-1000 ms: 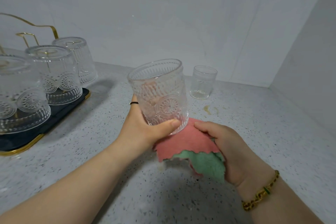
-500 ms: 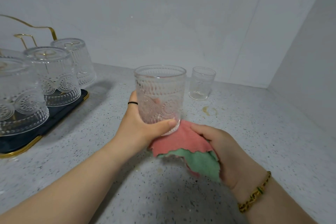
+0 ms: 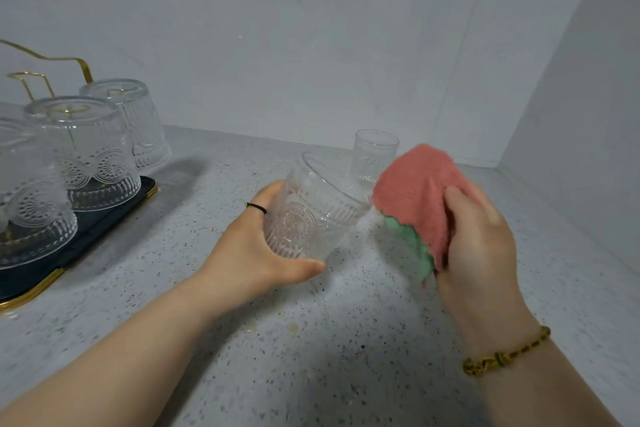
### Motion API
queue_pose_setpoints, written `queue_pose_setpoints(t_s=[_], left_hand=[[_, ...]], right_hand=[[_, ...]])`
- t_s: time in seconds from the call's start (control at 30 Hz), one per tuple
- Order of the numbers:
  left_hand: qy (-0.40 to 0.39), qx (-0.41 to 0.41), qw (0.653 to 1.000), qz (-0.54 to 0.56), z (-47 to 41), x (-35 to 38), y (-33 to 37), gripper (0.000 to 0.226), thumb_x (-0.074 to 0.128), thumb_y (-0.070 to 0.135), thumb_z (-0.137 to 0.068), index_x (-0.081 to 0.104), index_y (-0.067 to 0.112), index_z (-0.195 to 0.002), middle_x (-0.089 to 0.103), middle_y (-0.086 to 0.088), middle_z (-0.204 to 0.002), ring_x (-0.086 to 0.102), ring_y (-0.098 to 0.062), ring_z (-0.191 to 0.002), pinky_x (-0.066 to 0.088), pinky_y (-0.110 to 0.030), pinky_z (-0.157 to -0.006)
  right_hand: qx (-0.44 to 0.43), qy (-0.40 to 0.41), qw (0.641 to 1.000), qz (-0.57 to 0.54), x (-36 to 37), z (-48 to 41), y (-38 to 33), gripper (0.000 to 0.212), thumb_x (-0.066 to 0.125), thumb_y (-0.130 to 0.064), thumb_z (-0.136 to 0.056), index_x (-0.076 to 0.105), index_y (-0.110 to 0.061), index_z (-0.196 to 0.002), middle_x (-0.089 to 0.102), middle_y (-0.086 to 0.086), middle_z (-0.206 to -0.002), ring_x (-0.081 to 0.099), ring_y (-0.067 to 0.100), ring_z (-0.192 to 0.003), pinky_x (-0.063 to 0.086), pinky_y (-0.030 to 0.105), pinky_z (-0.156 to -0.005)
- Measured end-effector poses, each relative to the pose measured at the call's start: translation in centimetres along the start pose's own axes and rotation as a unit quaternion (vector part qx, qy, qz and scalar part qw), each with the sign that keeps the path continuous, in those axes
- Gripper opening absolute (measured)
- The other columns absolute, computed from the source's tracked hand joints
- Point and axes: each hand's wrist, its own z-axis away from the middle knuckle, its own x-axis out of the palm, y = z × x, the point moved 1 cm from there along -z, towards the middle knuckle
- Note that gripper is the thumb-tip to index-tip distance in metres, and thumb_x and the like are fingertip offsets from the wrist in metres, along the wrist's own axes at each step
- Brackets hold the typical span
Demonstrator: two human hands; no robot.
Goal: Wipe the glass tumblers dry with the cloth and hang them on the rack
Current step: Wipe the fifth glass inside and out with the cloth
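My left hand (image 3: 256, 250) grips an embossed glass tumbler (image 3: 318, 211) by its base, tilted so that the mouth points right, just above the counter. My right hand (image 3: 478, 239) holds a pink and green cloth (image 3: 419, 198) bunched up right beside the tumbler's rim. Another tumbler (image 3: 372, 158) stands upright on the counter behind them. On the left, three tumblers hang upside down on the gold wire rack (image 3: 41, 80) with its dark tray (image 3: 104, 218): one in front (image 3: 31, 215), one in the middle (image 3: 83, 152), one at the back (image 3: 135, 121).
The speckled grey counter (image 3: 311, 357) meets white walls at the back and on the right, forming a corner. A few small yellowish stains mark the counter near my forearms. One rack prong at the back left carries no glass.
My left hand has lowered the tumbler and tipped its mouth to the right. My right hand has lifted the cloth from under the glass's base up to its rim.
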Motion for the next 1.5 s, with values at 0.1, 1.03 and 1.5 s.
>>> queue_pose_setpoints(t_s=[0.1, 1.03, 1.5], left_hand=[[-0.015, 0.005, 0.998, -0.056, 0.1, 0.2, -0.1, 0.103, 0.086, 0.025, -0.053, 0.027, 0.036, -0.137, 0.046, 0.017, -0.125, 0.048, -0.003, -0.112, 0.034, -0.013, -0.088], [-0.144, -0.065, 0.970, 0.184, 0.1, 0.2, -0.1, 0.098, 0.079, 0.067, -0.029, 0.047, 0.037, -0.117, 0.063, 0.003, -0.114, 0.065, -0.004, -0.095, 0.052, -0.025, -0.087], [-0.030, 0.042, 0.997, 0.055, 1.3, 1.4, 1.0, 0.077, 0.069, 0.041, -0.054, 0.022, 0.050, -0.115, 0.042, 0.031, -0.102, 0.061, 0.007, -0.084, 0.045, -0.003, -0.069]], right_hand=[[-0.088, -0.076, 0.987, 0.110, 0.3, 0.7, -0.1, 0.023, 0.036, -0.017, -0.094, 0.057, -0.026, -0.091, 0.049, -0.019, -0.039, 0.040, -0.001, -0.033, 0.031, 0.010, -0.035], [-0.128, -0.219, 0.943, 0.213, 0.6, 0.5, 0.5, 0.010, 0.063, -0.033, -0.068, 0.060, -0.025, -0.064, 0.058, -0.012, -0.048, 0.051, 0.001, -0.043, 0.041, 0.012, -0.041], [-0.020, -0.146, 0.984, 0.097, 1.1, 0.3, 1.9, 0.031, 0.057, -0.041, -0.059, 0.059, -0.010, -0.065, 0.059, -0.003, -0.058, 0.057, 0.006, -0.053, 0.049, 0.016, -0.051]])
